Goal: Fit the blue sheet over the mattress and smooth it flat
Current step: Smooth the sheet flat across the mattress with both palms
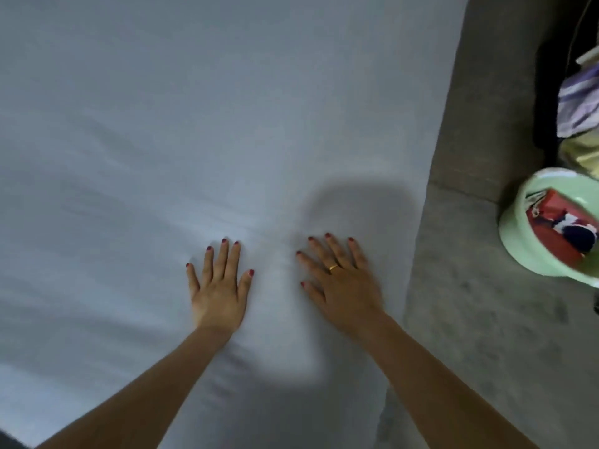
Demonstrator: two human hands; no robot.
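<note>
Grey concrete floor [479,286] runs down the right side of the view, and most of what remains is a bed covered by the pale blue cotton sheet [194,108], which lies spread over the mattress with its right edge falling toward that floor. At the middle, the fingers [223,257] of the left hand [218,291] are straight and a little spread, nails painted red, with the palm laid flat on the cloth. Just to its right, apart from it by a narrow strip of fabric, the right hand [343,286] also rests flat on the sheet, its fingers fanned wider and a thin gold ring [333,268] on one of them; neither hand grips or pinches anything. Faint creases ripple through the fabric ahead of and between the two hands, and softer folds run leftward across the bed. A dark rounded shadow sits on the sheet beyond the right hand, near the bed's edge. Both bare forearms reach in from the bottom of the frame. Out on the floor at the right edge stands a mint-green round plastic container [531,254] holding something red, white and dark blue, too blurred to identify. Above it, at the upper right corner, lies a heap of purple-striped and yellowish cloth [580,111].
</note>
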